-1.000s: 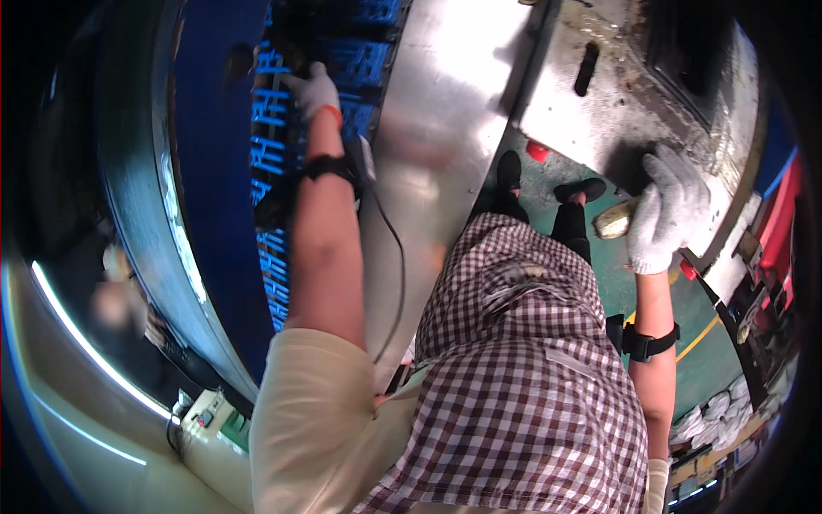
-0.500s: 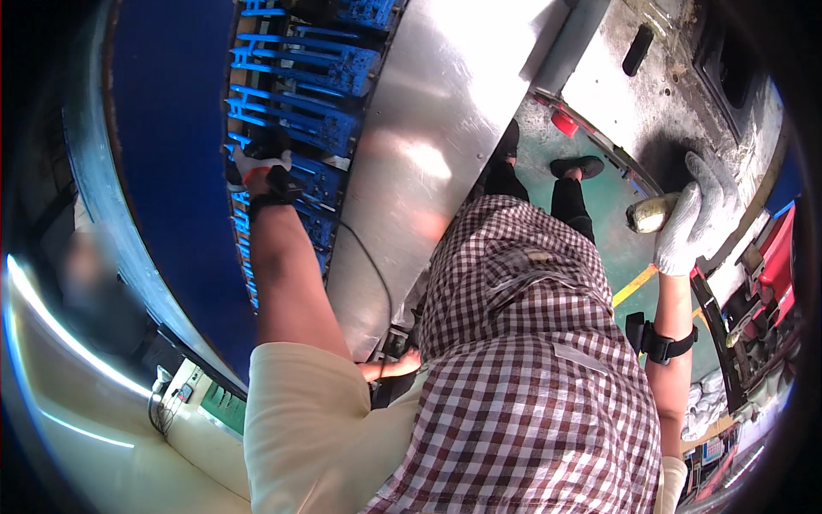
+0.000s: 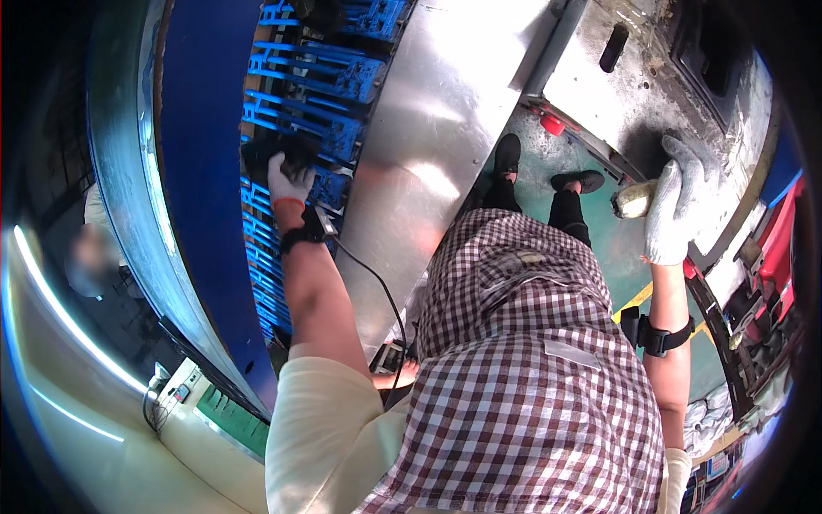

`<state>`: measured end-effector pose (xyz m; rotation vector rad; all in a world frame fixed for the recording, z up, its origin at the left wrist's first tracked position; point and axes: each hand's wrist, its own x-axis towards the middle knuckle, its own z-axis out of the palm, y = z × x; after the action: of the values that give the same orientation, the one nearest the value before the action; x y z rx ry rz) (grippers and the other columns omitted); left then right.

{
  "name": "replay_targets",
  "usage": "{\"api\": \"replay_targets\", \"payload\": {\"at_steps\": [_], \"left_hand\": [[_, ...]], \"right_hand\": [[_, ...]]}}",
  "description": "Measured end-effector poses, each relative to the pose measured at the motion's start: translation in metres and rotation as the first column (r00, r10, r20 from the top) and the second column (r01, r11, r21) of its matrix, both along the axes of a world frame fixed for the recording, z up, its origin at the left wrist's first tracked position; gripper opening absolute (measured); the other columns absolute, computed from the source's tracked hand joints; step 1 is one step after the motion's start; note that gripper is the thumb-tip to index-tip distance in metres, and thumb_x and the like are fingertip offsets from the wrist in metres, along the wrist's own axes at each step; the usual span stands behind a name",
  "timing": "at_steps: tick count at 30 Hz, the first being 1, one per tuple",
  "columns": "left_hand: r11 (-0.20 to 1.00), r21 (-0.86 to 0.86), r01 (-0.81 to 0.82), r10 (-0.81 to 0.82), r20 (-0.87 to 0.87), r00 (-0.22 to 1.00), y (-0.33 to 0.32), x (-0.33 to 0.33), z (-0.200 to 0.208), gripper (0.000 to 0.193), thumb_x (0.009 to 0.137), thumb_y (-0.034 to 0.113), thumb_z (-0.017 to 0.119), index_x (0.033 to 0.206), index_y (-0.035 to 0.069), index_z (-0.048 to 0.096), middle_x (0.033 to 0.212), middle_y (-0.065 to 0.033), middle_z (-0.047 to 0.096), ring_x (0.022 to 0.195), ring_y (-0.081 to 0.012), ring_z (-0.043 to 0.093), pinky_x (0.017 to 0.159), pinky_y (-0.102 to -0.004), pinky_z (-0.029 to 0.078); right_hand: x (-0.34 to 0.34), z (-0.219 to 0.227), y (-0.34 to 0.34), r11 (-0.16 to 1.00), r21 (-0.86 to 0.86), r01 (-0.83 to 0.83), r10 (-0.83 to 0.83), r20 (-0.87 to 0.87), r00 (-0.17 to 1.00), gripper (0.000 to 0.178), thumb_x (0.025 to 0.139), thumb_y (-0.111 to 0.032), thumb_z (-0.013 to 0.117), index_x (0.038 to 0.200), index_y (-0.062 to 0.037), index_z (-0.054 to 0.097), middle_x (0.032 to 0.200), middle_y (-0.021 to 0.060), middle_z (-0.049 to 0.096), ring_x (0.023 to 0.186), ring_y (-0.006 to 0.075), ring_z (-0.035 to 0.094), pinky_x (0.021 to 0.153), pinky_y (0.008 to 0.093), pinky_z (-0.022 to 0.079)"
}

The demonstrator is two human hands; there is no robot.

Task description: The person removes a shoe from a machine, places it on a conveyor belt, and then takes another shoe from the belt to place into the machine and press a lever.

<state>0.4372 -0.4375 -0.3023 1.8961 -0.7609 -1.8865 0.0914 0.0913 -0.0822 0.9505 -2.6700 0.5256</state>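
My left hand (image 3: 293, 182), in a white glove with an orange cuff, reaches over a row of blue pronged holders (image 3: 321, 120). Its fingers are closed on a soft black piece (image 3: 287, 154) that lies across the prongs; the fingertips are partly hidden. My right hand (image 3: 682, 197), in a greyish-white glove, has its fingers stretched out along the edge of a worn grey metal machine panel (image 3: 591, 64). On its thumb side sticks out a stubby yellowish piece (image 3: 634, 201) with a dark end; whether this is the covered thumb or a separate thing I cannot tell.
A shiny metal sheet (image 3: 419, 163) slopes between the holders and my checked apron (image 3: 514, 343). Beyond the holders runs a blue panel (image 3: 201, 128). A red button (image 3: 552, 126) sits under the machine's edge. A black cable (image 3: 377, 278) hangs from my left wrist. Another person (image 3: 90, 257) is at far left.
The view has shifted slightly, moving the holders rightward in the picture. My left hand has turned and moved a little right, and more of the black piece shows. The right hand stays in place.
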Motion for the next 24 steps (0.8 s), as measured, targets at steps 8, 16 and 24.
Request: {"api": "replay_targets", "payload": {"at_steps": [8, 16, 24], "left_hand": [[0.985, 0.099, 0.140, -0.140, -0.014, 0.990, -0.048, -0.021, -0.002, 0.038, 0.081, 0.040, 0.066, 0.109, 0.015, 0.070, 0.110, -0.0070, 0.073, 0.104, -0.0335, 0.068, 0.096, -0.0599, 0.048], [0.956, 0.229, -0.185, 0.285, -0.568, 0.772, 0.084, -0.014, 0.042, 0.039, 0.090, 0.020, 0.066, 0.126, 0.010, 0.059, 0.125, -0.0144, 0.063, 0.123, -0.0397, 0.057, 0.106, -0.0676, 0.045], [0.845, 0.164, 0.509, -0.126, -0.863, 0.488, 0.230, -0.150, 0.183, 0.098, 0.068, 0.024, 0.080, 0.153, -0.002, 0.039, 0.154, -0.0234, 0.044, 0.145, -0.0392, 0.040, 0.124, -0.0512, 0.031]], "right_hand": [[-0.003, -0.005, -0.001, 0.999, -0.031, -0.031, 0.030, -0.022, 0.999, 0.024, 0.091, -0.007, 0.059, 0.110, -0.0059, 0.074, 0.117, 0.0132, 0.069, 0.115, 0.0318, 0.062, 0.107, 0.0446, 0.042], [-0.004, 0.003, 0.000, 0.999, -0.049, -0.007, 0.003, -0.083, 0.997, 0.022, 0.088, -0.015, 0.064, 0.108, -0.0085, 0.071, 0.108, 0.0101, 0.069, 0.107, 0.0327, 0.063, 0.095, 0.0480, 0.045], [0.021, 0.039, -0.043, 0.874, -0.452, -0.179, 0.433, 0.557, 0.709, 0.055, 0.090, -0.026, 0.072, 0.140, -0.0080, 0.057, 0.137, 0.0207, 0.056, 0.127, 0.0390, 0.054, 0.109, 0.0470, 0.044]]}}
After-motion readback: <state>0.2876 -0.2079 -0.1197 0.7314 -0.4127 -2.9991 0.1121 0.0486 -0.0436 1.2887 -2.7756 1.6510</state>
